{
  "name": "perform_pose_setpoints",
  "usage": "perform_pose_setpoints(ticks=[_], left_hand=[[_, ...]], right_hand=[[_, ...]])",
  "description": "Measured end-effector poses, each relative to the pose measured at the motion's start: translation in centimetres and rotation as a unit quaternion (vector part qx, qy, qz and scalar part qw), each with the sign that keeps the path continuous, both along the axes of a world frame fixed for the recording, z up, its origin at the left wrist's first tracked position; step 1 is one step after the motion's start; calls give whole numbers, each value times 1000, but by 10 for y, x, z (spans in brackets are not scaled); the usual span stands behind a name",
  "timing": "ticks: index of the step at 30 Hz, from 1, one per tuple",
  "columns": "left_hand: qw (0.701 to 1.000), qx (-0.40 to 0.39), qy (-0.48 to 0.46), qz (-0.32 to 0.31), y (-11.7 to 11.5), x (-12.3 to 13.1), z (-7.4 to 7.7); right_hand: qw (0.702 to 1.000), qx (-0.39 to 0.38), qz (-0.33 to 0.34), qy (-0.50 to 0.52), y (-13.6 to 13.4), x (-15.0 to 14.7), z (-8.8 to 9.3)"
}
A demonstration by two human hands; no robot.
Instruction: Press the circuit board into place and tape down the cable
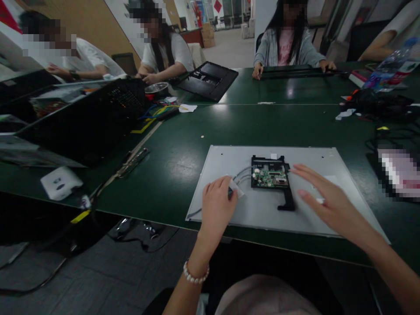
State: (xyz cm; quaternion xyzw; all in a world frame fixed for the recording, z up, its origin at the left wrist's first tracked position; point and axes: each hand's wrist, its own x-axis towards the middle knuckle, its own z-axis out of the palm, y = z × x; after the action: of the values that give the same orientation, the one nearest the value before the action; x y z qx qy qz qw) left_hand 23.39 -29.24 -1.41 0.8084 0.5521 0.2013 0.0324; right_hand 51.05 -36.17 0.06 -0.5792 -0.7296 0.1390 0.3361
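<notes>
A flat grey-white panel (310, 218) lies at the table's near edge. On its middle sits a black bracket (288, 200) carrying a green circuit board (271, 177). Grey cables (244, 171) run leftward from the board toward my left hand (218, 203), whose fingers are curled down over something small and dark, mostly hidden. A whitish tag (238, 189) sticks out beside its fingertips. My right hand (324, 199) hovers at the bracket's right side, fingers stretched and thumb apart, with nothing in it; whether a fingertip touches the bracket I cannot tell.
Left on the green table (173, 175) stand a big black casing (108, 118) and a white adapter (61, 183). A black frame (210, 81) lies farther back. Right are a phone (398, 173), black cables (377, 103) and a bottle (390, 68). Several people sit across the table.
</notes>
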Motion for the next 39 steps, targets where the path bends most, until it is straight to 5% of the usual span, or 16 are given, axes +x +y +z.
perform_pose_setpoints(ticks=[3, 10, 19, 27, 33, 39], left_hand=[[997, 17, -69, -10, 9, -8, 3], [987, 45, -136, 77, 26, -49, 8], [964, -98, -224, 106, 4, -78, -11], [943, -132, -286, 106, 7, -80, -11], [955, -85, -256, 120, 14, -82, -16], [980, 104, -112, 126, 3, -73, -4]], right_hand=[[981, -52, -170, 76, -13, 57, -11], [950, -154, -258, 78, -45, 126, -35], [891, -165, -227, 356, -53, 130, -39], [854, -155, -218, 446, -51, 155, -67], [821, -142, -216, 509, -41, 133, -64], [807, -141, -181, 545, -34, 121, -65]])
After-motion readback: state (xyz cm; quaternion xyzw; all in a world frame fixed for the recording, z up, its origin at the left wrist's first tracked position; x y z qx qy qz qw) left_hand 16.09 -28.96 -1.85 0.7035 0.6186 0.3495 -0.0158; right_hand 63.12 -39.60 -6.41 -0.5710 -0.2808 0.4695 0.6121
